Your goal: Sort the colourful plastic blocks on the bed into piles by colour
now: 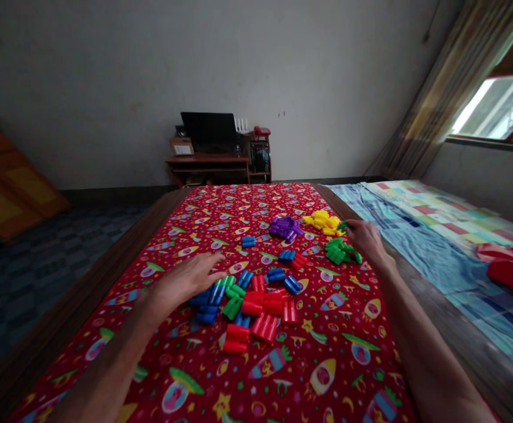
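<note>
My left hand (197, 273) hovers with fingers apart over the left side of a mixed heap of red plastic pieces (265, 302), blue pieces (206, 314) and green pieces (233, 301). Nothing shows in that hand. At the far right, my right hand (364, 235) pinches a green plastic piece (343, 225) at its fingertips. Just below it lies a pile of green pieces (338, 251). Beyond is a pile of yellow pieces (322, 222), and left of that a purple pile (285, 228). A lone blue piece (248, 241) lies apart from the heap.
The red patterned cloth (322, 376) covers a table with dark wooden edges (107, 305). To the right is a bed with a checked cover (441, 205) and a red object (512, 273). A desk with a monitor (210, 132) stands against the far wall.
</note>
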Available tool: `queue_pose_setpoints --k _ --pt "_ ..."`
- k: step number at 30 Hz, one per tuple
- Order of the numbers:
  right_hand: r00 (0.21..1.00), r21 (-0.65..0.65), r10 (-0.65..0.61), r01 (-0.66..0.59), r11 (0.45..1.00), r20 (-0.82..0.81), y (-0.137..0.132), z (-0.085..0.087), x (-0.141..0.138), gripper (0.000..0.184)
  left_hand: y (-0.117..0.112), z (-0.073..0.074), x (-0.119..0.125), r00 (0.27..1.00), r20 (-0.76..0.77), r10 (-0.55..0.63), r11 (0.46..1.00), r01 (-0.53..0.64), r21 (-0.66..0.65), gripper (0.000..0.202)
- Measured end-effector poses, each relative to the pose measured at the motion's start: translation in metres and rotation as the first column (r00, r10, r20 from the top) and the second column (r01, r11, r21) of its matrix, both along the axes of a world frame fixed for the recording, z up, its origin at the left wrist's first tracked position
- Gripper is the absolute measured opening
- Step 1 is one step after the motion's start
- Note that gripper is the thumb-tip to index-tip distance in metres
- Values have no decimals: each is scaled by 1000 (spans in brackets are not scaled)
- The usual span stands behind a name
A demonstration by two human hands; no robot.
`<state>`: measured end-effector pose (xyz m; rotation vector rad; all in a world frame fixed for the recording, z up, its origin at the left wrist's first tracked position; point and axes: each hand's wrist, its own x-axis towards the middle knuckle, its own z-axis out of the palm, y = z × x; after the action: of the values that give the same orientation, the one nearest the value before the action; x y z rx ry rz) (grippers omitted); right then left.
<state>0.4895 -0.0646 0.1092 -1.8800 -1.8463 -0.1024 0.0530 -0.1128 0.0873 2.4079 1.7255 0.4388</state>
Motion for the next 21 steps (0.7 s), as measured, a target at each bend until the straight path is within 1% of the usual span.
queue_pose_setpoints --k 1,2,3,5,7,8,10,13,15,17,19,21 --pt "998 -39 -52 53 998 29 3 -6 12 31 3 -6 -10 999 -31 17 999 -18 -35 38" --pt "996 -84 -74 78 993 49 5 -11 20 32 5 -10 -18 998 -50 27 997 -30 -77 38" --pt "996 -132 -69 76 988 57 5 -16 26 32 8 -14 -22 998 -59 21 992 -29 -124 37" --pt "998 -216 -42 53 975 56 4 -20 29 34 12 -15 -22 998 -55 -10 975 -2 -224 29" --pt "998 -241 -40 51 969 50 3 -18 25 40 15 -11 -15 998 -40 -46 952 32 -303 23" --pt "998 -226 -50 59 972 46 2 -16 23 42 16 -8 -11 998 -28 -58 943 45 -330 22" --pt "997 -148 -65 69 987 31 1 -9 16 44 16 -3 -3 998 -2 -65 927 60 -370 26" --pt "1000 -19 -12 12 1000 5 -1 1 4 43 14 0 4 997 36 -69 914 77 -398 32" --pt "999 56 51 -50 997 -12 -4 7 -9 43 13 0 7 995 64 -74 916 93 -391 32" --pt "985 118 171 -167 979 -27 -9 10 -28 45 13 0 10 992 102 -67 921 101 -376 30" --pt "940 152 340 -331 931 -40 -16 9 -52 48 14 2 12 988 149 -35 930 87 -358 25" --pt "865 148 498 -485 862 -59 -26 6 -77 47 15 4 13 979 203 -3 941 72 -331 21"
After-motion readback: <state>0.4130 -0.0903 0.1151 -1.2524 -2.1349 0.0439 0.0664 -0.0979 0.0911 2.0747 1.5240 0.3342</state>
